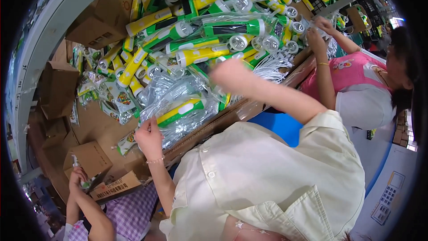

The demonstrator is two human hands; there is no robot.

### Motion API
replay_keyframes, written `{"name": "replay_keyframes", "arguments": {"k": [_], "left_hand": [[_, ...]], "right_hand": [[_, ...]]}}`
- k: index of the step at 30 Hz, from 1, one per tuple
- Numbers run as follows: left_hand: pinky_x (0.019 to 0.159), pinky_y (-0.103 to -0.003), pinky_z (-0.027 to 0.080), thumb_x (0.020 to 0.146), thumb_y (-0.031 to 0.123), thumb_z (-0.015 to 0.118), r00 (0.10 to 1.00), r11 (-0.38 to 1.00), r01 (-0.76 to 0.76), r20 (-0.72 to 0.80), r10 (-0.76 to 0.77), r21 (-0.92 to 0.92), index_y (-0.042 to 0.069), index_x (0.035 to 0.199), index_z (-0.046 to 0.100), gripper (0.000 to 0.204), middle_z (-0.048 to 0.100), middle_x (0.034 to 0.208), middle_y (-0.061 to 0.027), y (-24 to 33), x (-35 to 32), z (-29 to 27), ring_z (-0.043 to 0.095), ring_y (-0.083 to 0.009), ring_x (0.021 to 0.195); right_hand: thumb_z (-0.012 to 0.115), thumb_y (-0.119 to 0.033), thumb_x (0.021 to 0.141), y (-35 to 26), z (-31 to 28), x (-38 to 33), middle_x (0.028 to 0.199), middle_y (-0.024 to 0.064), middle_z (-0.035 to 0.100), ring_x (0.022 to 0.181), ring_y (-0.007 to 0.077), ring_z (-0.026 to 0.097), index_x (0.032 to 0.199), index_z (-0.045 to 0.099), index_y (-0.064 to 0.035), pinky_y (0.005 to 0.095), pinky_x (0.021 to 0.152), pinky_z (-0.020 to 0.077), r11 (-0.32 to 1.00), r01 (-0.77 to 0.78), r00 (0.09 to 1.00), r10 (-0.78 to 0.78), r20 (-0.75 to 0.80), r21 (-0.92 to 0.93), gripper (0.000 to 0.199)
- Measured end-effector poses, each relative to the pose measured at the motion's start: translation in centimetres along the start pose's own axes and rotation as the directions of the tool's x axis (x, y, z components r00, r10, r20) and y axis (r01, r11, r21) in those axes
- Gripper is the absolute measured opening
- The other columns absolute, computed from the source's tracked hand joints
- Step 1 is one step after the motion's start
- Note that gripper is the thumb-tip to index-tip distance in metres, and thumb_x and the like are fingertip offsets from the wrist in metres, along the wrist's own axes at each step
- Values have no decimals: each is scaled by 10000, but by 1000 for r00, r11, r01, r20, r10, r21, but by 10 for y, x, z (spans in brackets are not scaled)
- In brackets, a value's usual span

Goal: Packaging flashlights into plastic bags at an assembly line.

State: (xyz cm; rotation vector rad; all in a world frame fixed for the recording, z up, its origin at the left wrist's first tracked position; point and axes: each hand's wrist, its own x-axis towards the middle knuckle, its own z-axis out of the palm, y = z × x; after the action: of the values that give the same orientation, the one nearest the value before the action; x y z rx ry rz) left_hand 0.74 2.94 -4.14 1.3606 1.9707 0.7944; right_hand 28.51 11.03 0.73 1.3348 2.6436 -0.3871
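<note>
Pinching: your left hand point(150, 139), fingers narrowed on clear plastic film point(150, 110) beside a yellow-green flashlight point(180, 112), just right of those fingertips; whether film encloses it, unclear. Your right hand point(231, 78): blurred, beyond and right of the left; you cannot tell its grip. Handling: a light pinch on one layer, flashlight body supported, likely serves you best. Surroundings: flashlight heap point(203, 56) beyond both hands; white cables point(273, 66) right of your right hand; brown carton point(92, 157) left of your left. Obstacles: loose film crowding your left fingers, liable to snag; heaped flashlights hemming your right.
</note>
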Motion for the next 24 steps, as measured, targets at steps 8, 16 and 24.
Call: {"name": "replay_keyframes", "arguments": {"k": [8, 16, 24], "left_hand": [[385, -235, 376, 890, 218, 603, 995, 993, 88, 51, -84, -81, -59, 837, 670, 290, 513, 469, -31, 9, 8, -2, 493, -81, 383], [384, -244, 399, 876, 227, 616, 989, 982, 136, 69, -128, -131, -58, 867, 679, 292, 536, 499, -34, 3, 10, -3, 518, -84, 399], [388, -249, 397, 876, 219, 621, 986, 969, 146, 105, -128, -197, -30, 795, 681, 269, 527, 489, -21, 0, 15, 0, 501, -73, 403]], "right_hand": [[602, -126, 722, 99, 71, -71, 659, 79, 600, 652, 266, 632, 654, 627, -84, 356, 570, 502, 955, -169, 986, 163, -45, -243, 83], [631, 52, 805, 13, -95, -37, 803, 84, 663, 709, 143, 653, 889, 658, 69, 237, 632, 530, 415, 203, 863, 353, -363, 887, 90], [675, -33, 754, -95, 36, 54, 793, 51, 672, 725, 190, 661, 871, 710, -118, 267, 601, 522, 459, 638, 717, -62, -694, 618, 149]]}}
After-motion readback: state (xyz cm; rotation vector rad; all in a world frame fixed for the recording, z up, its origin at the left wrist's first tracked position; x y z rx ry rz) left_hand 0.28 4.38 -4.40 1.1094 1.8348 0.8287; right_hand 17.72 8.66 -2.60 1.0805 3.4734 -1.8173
